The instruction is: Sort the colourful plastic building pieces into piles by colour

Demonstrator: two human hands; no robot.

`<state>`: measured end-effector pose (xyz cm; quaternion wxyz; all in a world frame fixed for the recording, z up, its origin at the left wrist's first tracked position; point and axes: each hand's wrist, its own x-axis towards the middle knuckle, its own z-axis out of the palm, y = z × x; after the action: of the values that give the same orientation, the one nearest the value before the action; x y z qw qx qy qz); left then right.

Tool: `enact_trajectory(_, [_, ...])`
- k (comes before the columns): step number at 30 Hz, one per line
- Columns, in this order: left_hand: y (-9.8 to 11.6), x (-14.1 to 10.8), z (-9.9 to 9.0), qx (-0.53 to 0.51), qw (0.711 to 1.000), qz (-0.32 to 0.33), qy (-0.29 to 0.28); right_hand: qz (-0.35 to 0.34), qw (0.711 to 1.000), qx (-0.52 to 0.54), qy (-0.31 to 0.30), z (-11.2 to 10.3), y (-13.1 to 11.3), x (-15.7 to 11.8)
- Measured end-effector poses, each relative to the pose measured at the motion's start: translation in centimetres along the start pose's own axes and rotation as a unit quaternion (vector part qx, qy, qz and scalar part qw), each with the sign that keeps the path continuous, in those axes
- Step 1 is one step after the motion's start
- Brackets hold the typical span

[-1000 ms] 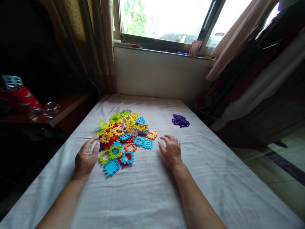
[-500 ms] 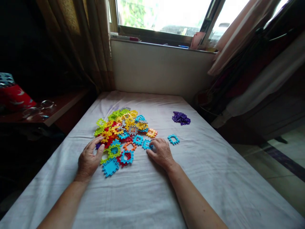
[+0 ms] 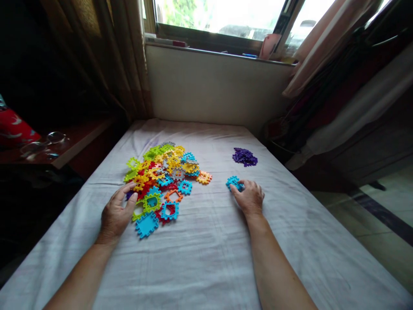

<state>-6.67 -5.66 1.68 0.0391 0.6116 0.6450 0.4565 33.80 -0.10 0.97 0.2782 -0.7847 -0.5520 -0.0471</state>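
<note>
The right hand (image 3: 250, 197) is grasping a blue notched piece (image 3: 234, 182) between its thumb and fingers, low over the pale sheet (image 3: 206, 254), to the right of the mixed pile (image 3: 174, 163) and well apart from it; the piece is lying nearly flat, and whether more than 1 blue piece is sitting there cannot be told. The left hand (image 3: 118, 212) is holding nothing, its fingers open and gently curved, and it is hovering or resting at the left edge of the mixed pile; whether its fingertips are touching the pieces cannot be told. The mixed pile is spreading over the sheet in lime, yellow, orange, red, grey and blue, its pieces overlapping at many angles. At its near end a solid blue square (image 3: 147, 224) is lying beside lime frames (image 3: 151, 202), and a blue frame (image 3: 170, 210) is partly covering red pieces. An orange frame (image 3: 174, 196) and a blue window-shaped piece (image 3: 185, 187) are lying along the right side of the pile. Beyond the right hand, a purple pile (image 3: 245, 156) is sitting apart on the sheet. Off to the left, clear glasses (image 3: 56, 137) are resting on a dark reddish tabletop (image 3: 77, 142) near a red container (image 3: 16, 129), while light is coming through the window (image 3: 206, 17) above the wall (image 3: 213, 86)
</note>
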Motion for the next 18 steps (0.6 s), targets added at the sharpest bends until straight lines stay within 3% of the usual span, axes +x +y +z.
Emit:
enact_trajectory(3, [0.1,0.0,0.0,0.000,1.000,-0.001,0.001,-0.025,0.999,0.010,0.022,0.1,-0.8,-0.5])
enact_trajectory(7, [0.2,0.0,0.1,-0.001,1.000,-0.001,-0.001,-0.167,0.980,0.097,0.049,0.4,-4.1,-2.2])
enact_trajectory(11, [0.3,0.0,0.1,0.002,1.000,0.000,-0.010,-0.297,0.940,0.162,-0.042,1.1,-8.6,-4.4])
enact_trajectory(14, [0.3,0.0,0.0,0.006,1.000,0.003,-0.013,-0.319,0.929,0.149,-0.113,1.6,-10.8,-5.0])
enact_trajectory(18, [0.4,0.0,0.0,0.011,1.000,0.009,-0.015,-0.318,0.926,0.131,-0.157,2.0,-11.6,-5.1])
